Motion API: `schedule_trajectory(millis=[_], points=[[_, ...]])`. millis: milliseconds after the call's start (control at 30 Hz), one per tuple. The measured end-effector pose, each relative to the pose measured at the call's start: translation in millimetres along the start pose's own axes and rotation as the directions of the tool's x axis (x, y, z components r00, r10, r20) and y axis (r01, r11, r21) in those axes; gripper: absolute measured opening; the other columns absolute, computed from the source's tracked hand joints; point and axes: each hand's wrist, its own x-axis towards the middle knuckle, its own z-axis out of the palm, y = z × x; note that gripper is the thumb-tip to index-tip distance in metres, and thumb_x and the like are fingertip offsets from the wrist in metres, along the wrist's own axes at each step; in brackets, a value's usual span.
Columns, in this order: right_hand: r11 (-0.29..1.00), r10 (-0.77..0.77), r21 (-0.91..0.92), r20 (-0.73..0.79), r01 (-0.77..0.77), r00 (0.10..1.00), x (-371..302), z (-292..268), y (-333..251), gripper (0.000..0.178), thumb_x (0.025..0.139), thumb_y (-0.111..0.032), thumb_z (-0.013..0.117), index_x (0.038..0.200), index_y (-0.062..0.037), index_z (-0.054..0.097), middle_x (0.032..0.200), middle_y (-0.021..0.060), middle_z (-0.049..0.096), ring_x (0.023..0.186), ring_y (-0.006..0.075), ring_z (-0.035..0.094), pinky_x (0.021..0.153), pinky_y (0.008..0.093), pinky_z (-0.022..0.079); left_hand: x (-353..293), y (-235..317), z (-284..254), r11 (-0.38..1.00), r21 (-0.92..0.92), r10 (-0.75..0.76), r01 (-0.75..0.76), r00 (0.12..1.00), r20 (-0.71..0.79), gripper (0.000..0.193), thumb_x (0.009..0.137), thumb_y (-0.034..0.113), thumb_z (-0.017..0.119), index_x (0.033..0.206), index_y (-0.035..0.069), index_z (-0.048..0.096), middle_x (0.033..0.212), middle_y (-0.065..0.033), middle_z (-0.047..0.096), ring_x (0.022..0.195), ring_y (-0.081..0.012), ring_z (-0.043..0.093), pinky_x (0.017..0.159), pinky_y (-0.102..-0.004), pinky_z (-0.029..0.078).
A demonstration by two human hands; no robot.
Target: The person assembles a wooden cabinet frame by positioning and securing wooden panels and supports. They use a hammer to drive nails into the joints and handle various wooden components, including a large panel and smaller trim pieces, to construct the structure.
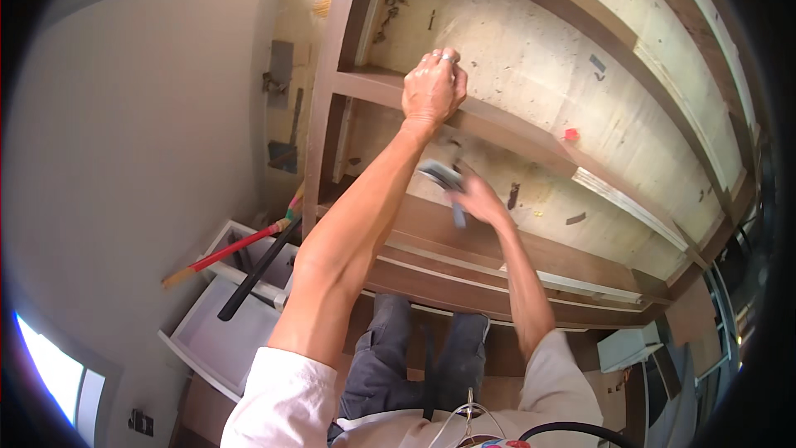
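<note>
My left hand [434, 87] is closed at the front of a brown wooden shelf board [518, 134], knuckles up, with a ring on one finger. Its fingertips are curled out of sight, so whatever they hold is hidden. Lower and to the right, my right hand [479, 199] is wrapped round a grey and black handheld tool [444, 176]. Motion smears this tool, and its exact kind does not show. It is just below the shelf board, in front of the pale back panel [398, 149] of the brown shelf unit.
Two drawers [220, 328] stand at the left by a pale wall [149, 133]. A red-handled stick [236, 246] and a black bar [257, 274] lie across them. Further shelf boards [572, 4] run above. A light box [628, 348] sits at the lower right.
</note>
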Motion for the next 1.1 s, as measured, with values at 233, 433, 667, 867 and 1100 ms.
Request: schedule_trajectory(millis=[233, 433, 667, 867, 1100], points=[[0.777, 0.031, 0.448, -0.730, 0.443, 0.683, -129.8, -92.0, -87.2, 0.045, 0.080, -0.017, 0.072, 0.118, -0.0021, 0.053, 0.094, 0.0040, 0.063, 0.081, 0.0083, 0.059, 0.067, 0.0242, 0.048, 5.4, 3.9, 0.8, 1.000, -0.013, -0.014, 0.014, 1.000, 0.005, 0.011, 0.079, 0.014, 0.059, 0.088, 0.009, 0.055, 0.079, -0.0111, 0.061, 0.079, -0.0273, 0.061, 0.068, -0.0389, 0.050], [0.679, -0.695, -0.195, -0.482, 0.708, 0.533, 14.5, -32.1, -287.9, 0.067, 0.070, -0.039, 0.077, 0.119, -0.0027, 0.048, 0.104, 0.0164, 0.059, 0.096, 0.0285, 0.061, 0.086, 0.0433, 0.047, 9.4, 7.9, -4.8, 1.000, -0.030, 0.007, -0.008, 1.000, -0.013, 0.011, 0.078, 0.008, 0.059, 0.087, 0.006, 0.055, 0.077, -0.0120, 0.062, 0.077, -0.0282, 0.061, 0.066, -0.0383, 0.050], [0.902, -0.381, -0.404, -0.577, 0.152, 0.723, 170.3, -127.4, -213.1, 0.059, 0.070, -0.028, 0.075, 0.120, -0.0062, 0.052, 0.123, 0.0194, 0.046, 0.109, 0.0352, 0.054, 0.085, 0.0431, 0.050, 2.2, -8.8, -1.2, 1.000, 0.000, -0.007, 0.007, 0.991, 0.133, 0.020, 0.070, 0.018, 0.065, 0.082, 0.003, 0.060, 0.085, -0.0161, 0.060, 0.085, -0.0326, 0.058, 0.073, -0.0420, 0.050], [0.541, -0.326, -0.825, -0.383, -0.162, 0.864, 251.8, -112.2, -217.4, 0.077, 0.069, -0.042, 0.073, 0.131, -0.0075, 0.044, 0.134, 0.0139, 0.042, 0.119, 0.0350, 0.046, 0.086, 0.0483, 0.049, 1.9, -7.3, -6.1, 0.996, -0.017, -0.084, 0.091, 0.968, 0.238, 0.019, 0.071, 0.016, 0.063, 0.082, 0.000, 0.063, 0.086, -0.0181, 0.062, 0.087, -0.0329, 0.060, 0.076, -0.0410, 0.050], [0.658, -0.473, -0.753, -0.411, 0.002, 0.780, 275.8, -106.1, -187.7, 0.025, 0.076, -0.008, 0.055, 0.098, -0.0050, 0.066, 0.103, 0.0139, 0.067, 0.095, 0.0254, 0.065, 0.076, 0.0384, 0.052, 2.0, -10.2, -3.9, 0.994, -0.055, -0.073, 0.092, 0.957, 0.280, 0.023, 0.075, 0.019, 0.060, 0.087, -0.001, 0.062, 0.090, -0.0209, 0.063, 0.090, -0.0361, 0.060, 0.077, -0.0435, 0.049]])
